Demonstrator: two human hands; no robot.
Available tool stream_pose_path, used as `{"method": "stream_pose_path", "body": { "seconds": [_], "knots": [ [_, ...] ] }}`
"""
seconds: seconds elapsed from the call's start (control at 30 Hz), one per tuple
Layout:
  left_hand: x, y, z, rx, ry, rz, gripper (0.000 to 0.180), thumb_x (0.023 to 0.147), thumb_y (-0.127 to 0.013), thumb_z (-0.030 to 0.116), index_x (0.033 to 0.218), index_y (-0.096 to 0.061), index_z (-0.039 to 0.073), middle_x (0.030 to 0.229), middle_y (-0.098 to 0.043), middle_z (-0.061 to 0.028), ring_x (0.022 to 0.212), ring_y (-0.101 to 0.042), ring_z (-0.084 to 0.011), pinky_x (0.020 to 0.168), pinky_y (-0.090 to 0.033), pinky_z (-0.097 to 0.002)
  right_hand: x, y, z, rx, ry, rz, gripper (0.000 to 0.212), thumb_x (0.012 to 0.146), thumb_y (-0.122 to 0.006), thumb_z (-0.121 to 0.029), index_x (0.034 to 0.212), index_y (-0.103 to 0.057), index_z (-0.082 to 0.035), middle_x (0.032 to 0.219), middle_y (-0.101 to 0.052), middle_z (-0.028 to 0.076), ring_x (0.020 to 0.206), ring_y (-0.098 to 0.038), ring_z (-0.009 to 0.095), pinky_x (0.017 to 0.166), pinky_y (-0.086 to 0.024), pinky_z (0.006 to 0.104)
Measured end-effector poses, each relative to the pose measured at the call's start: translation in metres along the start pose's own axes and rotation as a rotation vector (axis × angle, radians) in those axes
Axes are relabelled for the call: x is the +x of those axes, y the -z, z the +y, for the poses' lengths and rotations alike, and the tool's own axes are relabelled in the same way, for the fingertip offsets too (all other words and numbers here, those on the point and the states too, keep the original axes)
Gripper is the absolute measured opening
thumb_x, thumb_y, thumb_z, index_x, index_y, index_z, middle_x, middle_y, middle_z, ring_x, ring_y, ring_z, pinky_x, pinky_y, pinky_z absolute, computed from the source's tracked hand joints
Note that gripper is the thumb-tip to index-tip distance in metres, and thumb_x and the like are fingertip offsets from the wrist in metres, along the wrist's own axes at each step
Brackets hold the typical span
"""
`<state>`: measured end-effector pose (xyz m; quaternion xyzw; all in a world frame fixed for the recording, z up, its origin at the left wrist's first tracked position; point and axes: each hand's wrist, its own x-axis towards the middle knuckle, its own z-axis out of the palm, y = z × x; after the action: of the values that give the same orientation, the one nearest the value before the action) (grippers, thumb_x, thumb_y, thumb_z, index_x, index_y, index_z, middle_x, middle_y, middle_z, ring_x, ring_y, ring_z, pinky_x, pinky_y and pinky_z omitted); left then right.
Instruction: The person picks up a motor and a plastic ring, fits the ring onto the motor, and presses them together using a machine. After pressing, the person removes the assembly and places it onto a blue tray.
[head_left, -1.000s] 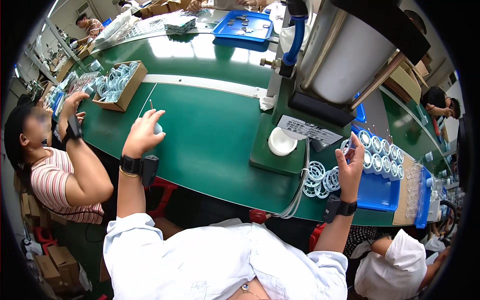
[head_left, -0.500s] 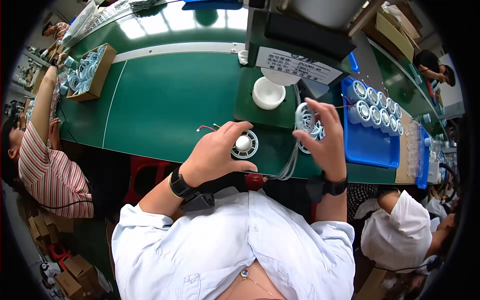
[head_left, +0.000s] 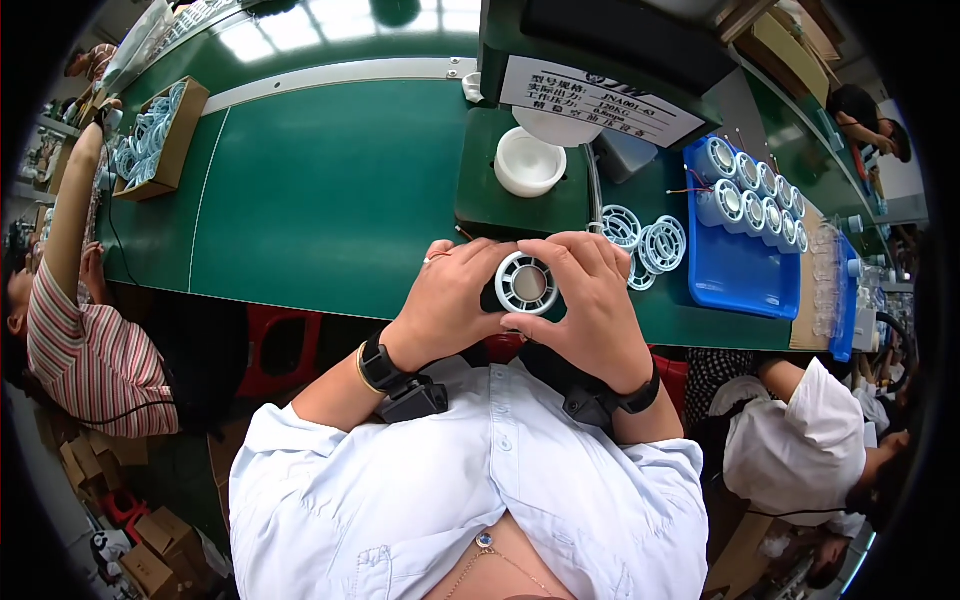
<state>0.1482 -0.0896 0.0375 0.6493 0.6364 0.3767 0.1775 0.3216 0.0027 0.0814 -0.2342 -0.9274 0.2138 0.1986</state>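
Near the table's front edge I hold a small round fan housing, with a light-blue spoked ring over its face and a pale disc in the centre. My left hand is curled round its left side. My right hand grips the right side, thumb in front and fingers behind. A thin wire shows by the left fingers. To the right of my hands lie several loose light-blue spoked rings. Beyond them is a press base with a white cup on it.
The press head overhangs the white cup. At right, a blue tray holds several finished-looking fan units in rows. A cardboard box of light-blue parts stands at far left. Co-workers sit on both sides.
My right hand has come left with a spoked ring to the fan housing in my left hand, and the ring now lies over its face. Both hands have closed round it.
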Motion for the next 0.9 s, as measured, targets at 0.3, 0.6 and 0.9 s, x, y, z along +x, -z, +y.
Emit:
{"method": "stream_pose_path", "body": {
  "seconds": [0.3, 0.6, 0.9],
  "knots": [
    [0.0001, 0.0016, -0.0017, 0.004, -0.020, -0.004, 0.063, 0.065, -0.086, 0.029, 0.120, -0.061, 0.010, 0.106, -0.067, -0.0072, 0.097, -0.063, -0.0261, 0.090, -0.040, -0.0401, -0.0032, -0.0065, -0.0008, -0.036, -0.042, 0.056, 0.069, 0.066, -0.086, -0.042, 0.124, -0.061, -0.015, 0.115, -0.058, 0.004, 0.114, -0.049, 0.026, 0.101, -0.029, 0.0412],
    [0.0003, 0.0005, -0.0031, 0.012, -0.027, 0.008, 0.064, 0.064, -0.086, 0.031, 0.120, -0.061, 0.010, 0.107, -0.066, -0.0072, 0.098, -0.063, -0.0261, 0.090, -0.040, -0.0408, -0.0029, -0.0051, -0.0023, -0.052, -0.030, 0.060, 0.070, 0.065, -0.087, -0.041, 0.124, -0.061, -0.014, 0.114, -0.058, 0.004, 0.115, -0.049, 0.026, 0.100, -0.029, 0.0407],
    [-0.0005, 0.0013, -0.0003, 0.016, -0.012, -0.010, 0.065, 0.065, -0.086, 0.033, 0.119, -0.061, 0.009, 0.106, -0.067, -0.0079, 0.098, -0.063, -0.0264, 0.088, -0.040, -0.0405, -0.0051, -0.0062, -0.0030, -0.052, -0.041, 0.070, 0.070, 0.065, -0.087, -0.040, 0.124, -0.061, -0.014, 0.115, -0.058, 0.004, 0.115, -0.049, 0.025, 0.100, -0.029, 0.0407]
  ]
}}
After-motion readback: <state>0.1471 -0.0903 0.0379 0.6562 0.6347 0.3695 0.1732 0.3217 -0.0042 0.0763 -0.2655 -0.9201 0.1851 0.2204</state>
